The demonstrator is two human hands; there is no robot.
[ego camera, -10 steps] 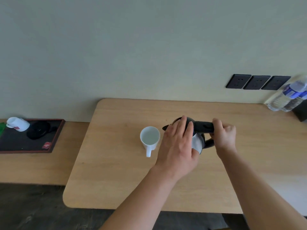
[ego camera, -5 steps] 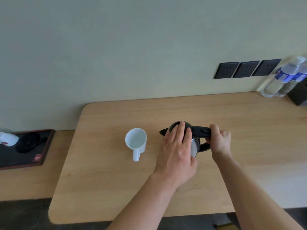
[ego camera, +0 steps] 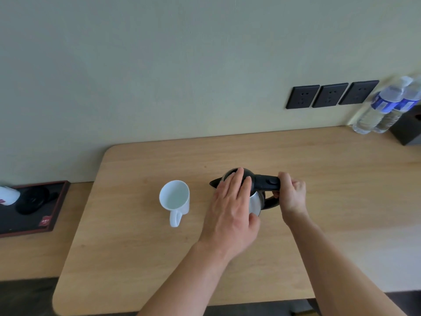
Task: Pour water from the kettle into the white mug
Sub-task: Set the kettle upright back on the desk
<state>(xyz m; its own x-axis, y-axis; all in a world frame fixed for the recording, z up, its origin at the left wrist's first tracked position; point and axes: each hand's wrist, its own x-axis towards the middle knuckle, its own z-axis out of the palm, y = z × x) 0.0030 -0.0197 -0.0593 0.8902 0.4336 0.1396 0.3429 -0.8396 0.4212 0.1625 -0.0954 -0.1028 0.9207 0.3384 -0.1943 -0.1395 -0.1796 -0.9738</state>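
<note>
left hand (ego camera: pixel 232 206) flat on kettle (ego camera: pixel 255 197) lid; right hand (ego camera: pixel 291 195) gripping handle

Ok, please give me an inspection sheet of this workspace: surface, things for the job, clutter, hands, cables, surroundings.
Surface: wooden table, rounded corner, looks dry.
Job's things: white mug upright, what looks like water inside, handle toward the person; kettle right of it, upright, spout toward the mug, apart from it.
Clutter: two water bottles and a dark box at far right.
Hands: left hand flat on the kettle lid; right hand closed around the kettle handle.
Cables: nothing seen.
Surroundings: three wall sockets; dark tray on a lower shelf, left.
</note>
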